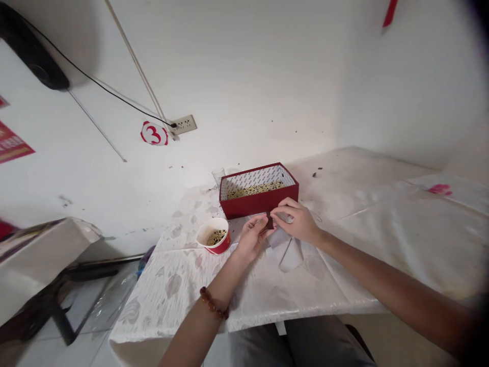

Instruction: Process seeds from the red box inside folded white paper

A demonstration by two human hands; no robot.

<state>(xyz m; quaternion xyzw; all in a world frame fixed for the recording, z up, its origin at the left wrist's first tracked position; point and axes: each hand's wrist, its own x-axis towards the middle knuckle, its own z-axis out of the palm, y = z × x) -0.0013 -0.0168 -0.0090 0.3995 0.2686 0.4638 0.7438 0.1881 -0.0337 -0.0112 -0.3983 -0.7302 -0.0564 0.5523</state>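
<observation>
My left hand point(252, 235) and my right hand point(298, 220) meet over the table, just in front of a red box point(258, 203). Between the fingertips of both hands is a small dark object point(269, 220), too small to name. Both hands are closed in a pinch on it. A white sheet of paper point(284, 247) lies on the table under my right hand. The red box is open, with a patterned white lining and a layer of mixed grains or seeds point(255, 189) inside. A beaded bracelet point(213, 304) is on my left wrist.
A red-and-white paper bowl point(214, 235) holding seeds stands left of my hands. A clear glass point(218, 176) stands behind the box by the wall. The table wears a white leaf-patterned cloth point(183, 285). A pink scrap point(439, 189) lies far right. A wall socket point(185, 124) is above.
</observation>
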